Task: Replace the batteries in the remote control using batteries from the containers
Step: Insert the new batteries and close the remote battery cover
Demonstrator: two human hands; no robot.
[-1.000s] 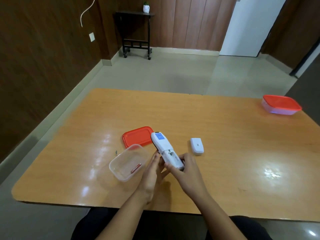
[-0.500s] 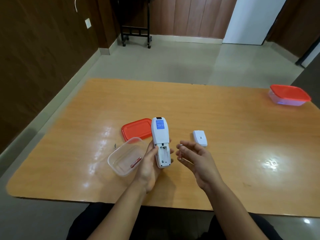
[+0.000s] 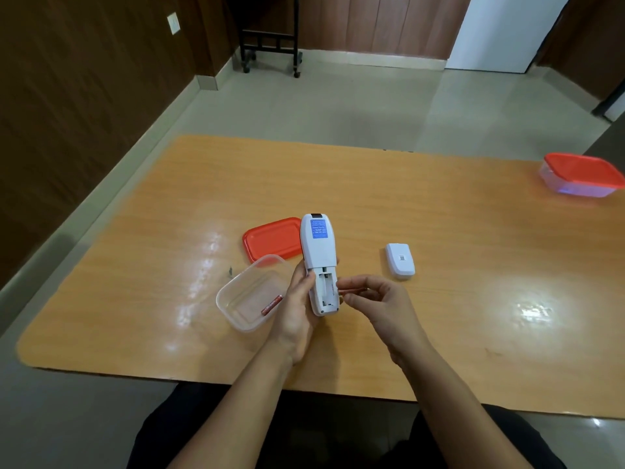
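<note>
- The left hand is nearest. Its grip is wrapped round the lower half of the remote and holds it up above the tabletop, back side up.
- The battery slot at the near end of the remote is open and looks empty.
- The right hand is just right of the remote. Its grip pinches a thin red battery with thumb and fingertips, and the battery's tip is almost at the remote's right edge.
- That pinch is small, so the battery could slip, drop and roll away.
- The battery could also go in the wrong way round, and then the remote would not work. I cannot tell which end is which.
- A hard push could tip the remote in the left grip.
- Just left of the remote is a clear box with a second battery inside. The left wrist is close and could bump it.
- A little past the remote on its right lies a white cover, safe for now.
- Behind the remote lies a red lid.
- Far off to the remote's right sits a shut box.
</note>
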